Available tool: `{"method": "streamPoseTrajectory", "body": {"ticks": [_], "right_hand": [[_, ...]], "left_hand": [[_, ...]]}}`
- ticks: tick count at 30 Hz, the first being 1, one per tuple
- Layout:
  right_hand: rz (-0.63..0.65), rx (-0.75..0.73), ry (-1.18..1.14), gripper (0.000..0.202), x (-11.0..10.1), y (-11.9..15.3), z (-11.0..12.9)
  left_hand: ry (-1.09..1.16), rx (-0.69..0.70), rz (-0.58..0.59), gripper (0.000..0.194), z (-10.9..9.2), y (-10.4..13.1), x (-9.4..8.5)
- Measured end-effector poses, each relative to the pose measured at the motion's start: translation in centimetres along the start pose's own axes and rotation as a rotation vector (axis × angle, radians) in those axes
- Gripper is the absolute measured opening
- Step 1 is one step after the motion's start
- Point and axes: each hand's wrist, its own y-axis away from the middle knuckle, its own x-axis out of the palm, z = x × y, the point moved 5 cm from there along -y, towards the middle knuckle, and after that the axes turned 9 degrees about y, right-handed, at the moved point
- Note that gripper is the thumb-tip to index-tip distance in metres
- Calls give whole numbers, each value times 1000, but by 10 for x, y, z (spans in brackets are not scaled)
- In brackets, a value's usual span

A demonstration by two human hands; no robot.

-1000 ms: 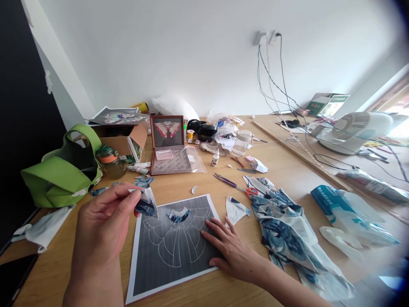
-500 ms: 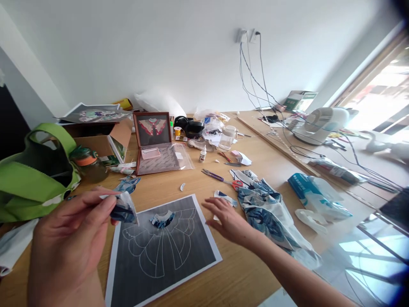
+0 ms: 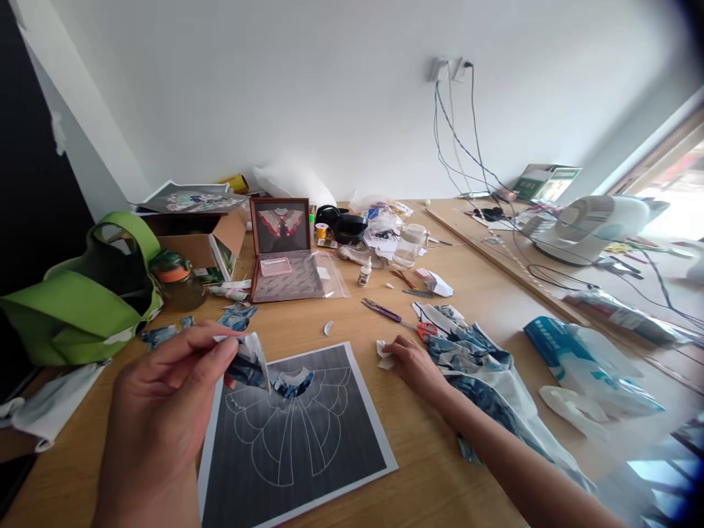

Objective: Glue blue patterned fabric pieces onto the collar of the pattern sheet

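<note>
My left hand (image 3: 165, 411) is closed in a pinch on a small blue-and-white fabric piece (image 3: 248, 363), raised over the left edge of a black sheet (image 3: 352, 433) with a white line drawing of a scalloped collar. On the drawing's neckline lies a blue-and-white fabric piece (image 3: 294, 383). To the right of the sheet, my right hand (image 3: 415, 363) has its fingers closed at a small white scrap (image 3: 383, 354) low over the table. Beside that hand lies a crumpled blue-and-white cloth (image 3: 489, 367). Scissors with red handles (image 3: 426, 330) and purple-handled snips (image 3: 382, 310) sit beyond it.
A glue bottle (image 3: 364, 273) stands behind the snips. An open frame box (image 3: 283, 275), a green bag (image 3: 71, 293) and a jar (image 3: 176, 282) are at the back left. Blue fabric scraps (image 3: 237, 317) lie near the box. At right are a tissue pack (image 3: 577, 359) and a white fan (image 3: 594, 227).
My right hand has gone from spread fingers to closed at the white scrap. My left hand still pinches its fabric piece. The whole view has shifted, with things appearing farther right.
</note>
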Motion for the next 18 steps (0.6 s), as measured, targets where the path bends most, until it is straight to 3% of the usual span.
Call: {"method": "streamPoseTrajectory", "body": {"ticks": [4, 8, 11, 15, 18], "right_hand": [[-19, -115, -25, 30, -11, -47, 23], [96, -294, -14, 34, -5, -87, 54], [184, -384, 22, 34, 5, -102, 70], [271, -431, 60, 30, 11, -104, 69], [291, -406, 68, 29, 0, -105, 48]], "left_hand": [[9, 25, 1, 7, -2, -1, 0], [16, 57, 40, 8, -4, -1, 0], [30, 71, 40, 8, -6, -1, 0], [37, 54, 37, 7, -7, -2, -1], [40, 60, 24, 6, -7, -3, -3]]}}
